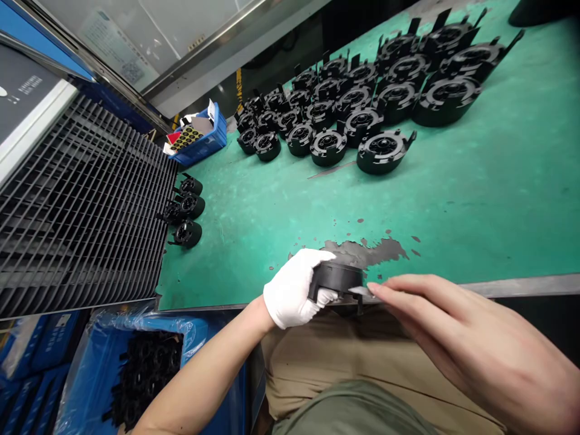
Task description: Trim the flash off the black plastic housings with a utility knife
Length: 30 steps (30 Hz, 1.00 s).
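My left hand (296, 290), in a white glove, is wrapped round a round black plastic part (339, 277) at the bench's front edge. The part is tilted, with its smooth side wall towards me and short legs pointing down. My bare right hand (435, 323) pinches a small pointed metal blade (360, 291) between thumb and fingers. The blade's tip is at the lower right rim of the black part; I cannot tell whether it touches. The blade's handle end is hidden in my right hand.
Rows of black round housings (383, 148) stand on the green bench (272, 211). Several smaller clustered ones (188, 232) are at its left edge. A blue box (203, 145) holds stickers and cards. Beside a grey rack (90, 229), a plastic-lined blue crate (194, 329) contains black parts.
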Tool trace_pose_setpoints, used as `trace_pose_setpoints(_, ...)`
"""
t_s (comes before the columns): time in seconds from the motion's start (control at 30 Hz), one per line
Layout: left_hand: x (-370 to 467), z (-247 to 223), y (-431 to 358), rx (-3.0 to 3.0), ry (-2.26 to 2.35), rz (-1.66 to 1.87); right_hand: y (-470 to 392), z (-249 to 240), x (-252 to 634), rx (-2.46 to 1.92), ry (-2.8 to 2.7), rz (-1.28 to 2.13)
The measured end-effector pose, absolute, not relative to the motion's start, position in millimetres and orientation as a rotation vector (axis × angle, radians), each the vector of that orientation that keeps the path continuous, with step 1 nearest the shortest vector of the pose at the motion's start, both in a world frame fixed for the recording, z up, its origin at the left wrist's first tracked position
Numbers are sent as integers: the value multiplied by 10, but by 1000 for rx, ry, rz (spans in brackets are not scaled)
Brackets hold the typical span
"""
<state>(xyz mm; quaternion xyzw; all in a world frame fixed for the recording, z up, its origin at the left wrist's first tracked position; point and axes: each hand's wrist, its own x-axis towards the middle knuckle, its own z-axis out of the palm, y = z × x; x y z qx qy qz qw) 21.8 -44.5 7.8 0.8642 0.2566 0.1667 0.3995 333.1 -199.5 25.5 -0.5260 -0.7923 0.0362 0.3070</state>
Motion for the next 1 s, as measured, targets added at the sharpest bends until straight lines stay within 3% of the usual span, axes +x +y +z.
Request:
trace_pose_setpoints(0.27, 331, 192, -427, 2135, 586, 376, -1593, 436, 3209, -1322, -2024, 102)
trace_pose_setpoints(0.57, 307, 163, -436, 2165, 656, 320, -1654, 292, 3232, -1319, -2072, 92)
trace_pose_setpoints(1.0, 231, 94, -446, 2172, 651, 389, -1800, 383, 3106, -1183, -2236, -159)
